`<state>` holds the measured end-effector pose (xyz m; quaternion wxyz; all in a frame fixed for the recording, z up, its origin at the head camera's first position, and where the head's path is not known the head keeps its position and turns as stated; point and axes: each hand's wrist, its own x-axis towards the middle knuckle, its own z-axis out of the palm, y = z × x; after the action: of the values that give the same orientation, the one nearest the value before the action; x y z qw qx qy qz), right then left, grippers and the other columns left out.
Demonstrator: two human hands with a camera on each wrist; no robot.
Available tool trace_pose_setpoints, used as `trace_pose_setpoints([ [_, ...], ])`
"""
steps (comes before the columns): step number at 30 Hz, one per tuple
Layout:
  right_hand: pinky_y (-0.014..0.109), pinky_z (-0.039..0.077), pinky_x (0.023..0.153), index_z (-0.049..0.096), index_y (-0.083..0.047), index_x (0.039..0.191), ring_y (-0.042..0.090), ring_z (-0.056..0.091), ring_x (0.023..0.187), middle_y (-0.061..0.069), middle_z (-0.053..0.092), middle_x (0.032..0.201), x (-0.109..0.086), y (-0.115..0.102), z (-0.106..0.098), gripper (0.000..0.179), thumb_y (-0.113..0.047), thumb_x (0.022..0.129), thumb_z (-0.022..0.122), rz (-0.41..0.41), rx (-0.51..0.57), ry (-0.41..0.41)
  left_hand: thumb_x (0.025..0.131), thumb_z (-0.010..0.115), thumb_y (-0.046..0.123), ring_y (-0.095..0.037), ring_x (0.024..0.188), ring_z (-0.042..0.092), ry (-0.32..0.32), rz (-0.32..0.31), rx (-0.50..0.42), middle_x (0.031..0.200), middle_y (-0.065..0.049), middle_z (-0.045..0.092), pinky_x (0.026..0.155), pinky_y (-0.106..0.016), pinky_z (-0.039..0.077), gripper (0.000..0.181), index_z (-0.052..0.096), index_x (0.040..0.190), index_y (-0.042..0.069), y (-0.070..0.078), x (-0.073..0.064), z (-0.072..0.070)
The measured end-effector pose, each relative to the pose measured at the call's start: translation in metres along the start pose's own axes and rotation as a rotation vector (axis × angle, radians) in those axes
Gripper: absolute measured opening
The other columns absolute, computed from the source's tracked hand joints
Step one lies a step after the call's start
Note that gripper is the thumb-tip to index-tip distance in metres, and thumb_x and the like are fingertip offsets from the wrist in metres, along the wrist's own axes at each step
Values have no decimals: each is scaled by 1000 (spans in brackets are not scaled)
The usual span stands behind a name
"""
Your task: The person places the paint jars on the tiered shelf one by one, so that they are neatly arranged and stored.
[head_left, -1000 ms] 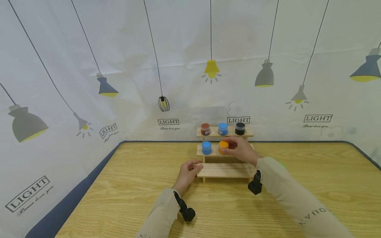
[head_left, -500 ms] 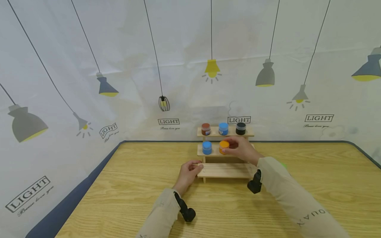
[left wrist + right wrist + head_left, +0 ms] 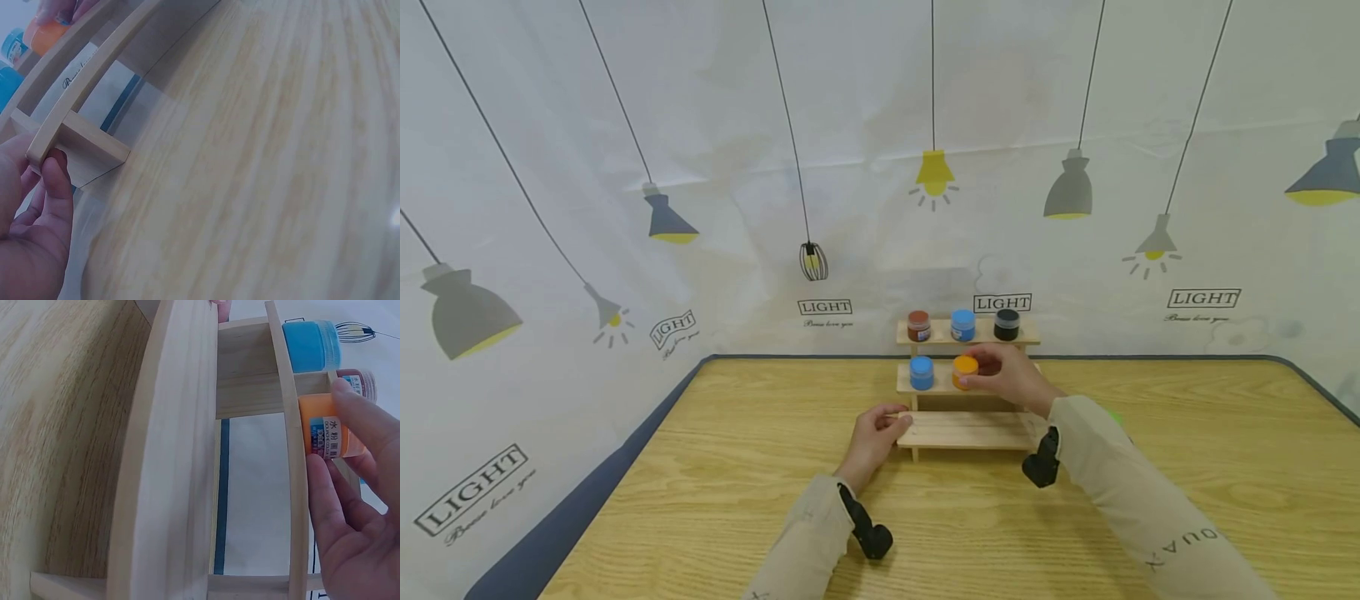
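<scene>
A three-tier wooden stand [image 3: 970, 431] stands on the table. My left hand [image 3: 872, 437] pinches the left end of its lowest shelf, thumb on top and fingers curled beneath in the left wrist view. On the middle shelf, my right hand [image 3: 1013, 382] grips an orange paint jar [image 3: 320, 425] between thumb and fingers. The jar is upright, its label facing the front edge. To its left sits a blue paint jar [image 3: 921, 373]. The top shelf carries a reddish-brown jar [image 3: 918, 326], another blue jar [image 3: 962, 326] and a black jar [image 3: 1007, 325]. My right hand hides part of the middle shelf.
Behind the stand, a white cloth [image 3: 880, 208] printed with lamps hangs along the dark-edged wooden table [image 3: 737, 450]. A small bright green thing [image 3: 1116, 417] shows partly from behind the right sleeve [image 3: 1112, 467]. Both wrists wear black camera mounts.
</scene>
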<state>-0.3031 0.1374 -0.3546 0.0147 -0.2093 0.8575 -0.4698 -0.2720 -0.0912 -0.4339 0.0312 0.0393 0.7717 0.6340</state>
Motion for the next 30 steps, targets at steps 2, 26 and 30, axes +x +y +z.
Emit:
trace_pose_setpoints([
  [2, 34, 47, 77, 52, 0, 118, 23, 56, 91, 14, 57, 106, 0, -1, 0, 44, -18, 80, 66, 4, 2, -1, 86, 60, 22, -11, 62, 48, 1, 8, 3, 77, -3, 58, 54, -25, 42, 30, 60, 109, 3, 0, 0, 0],
  [26, 38, 46, 79, 52, 2, 118, 28, 55, 92, 20, 56, 105, -19, 2, -24, 39, -14, 84, 62, 42, -92, 25, 86, 60, 21, -11, 60, 48, 9, 7, -2, 77, -3, 58, 54, -25, 43, 28, 61, 108, 4, -1, 1, 1],
  [30, 37, 47, 76, 55, 4, 113, 27, 57, 89, 19, 58, 102, -29, 0, -31, 34, -13, 84, 62, 2, -122, 35, 86, 60, 21, -10, 60, 48, 10, 14, 0, 77, -3, 58, 54, -24, 43, 29, 60, 108, 2, -2, 1, 0],
])
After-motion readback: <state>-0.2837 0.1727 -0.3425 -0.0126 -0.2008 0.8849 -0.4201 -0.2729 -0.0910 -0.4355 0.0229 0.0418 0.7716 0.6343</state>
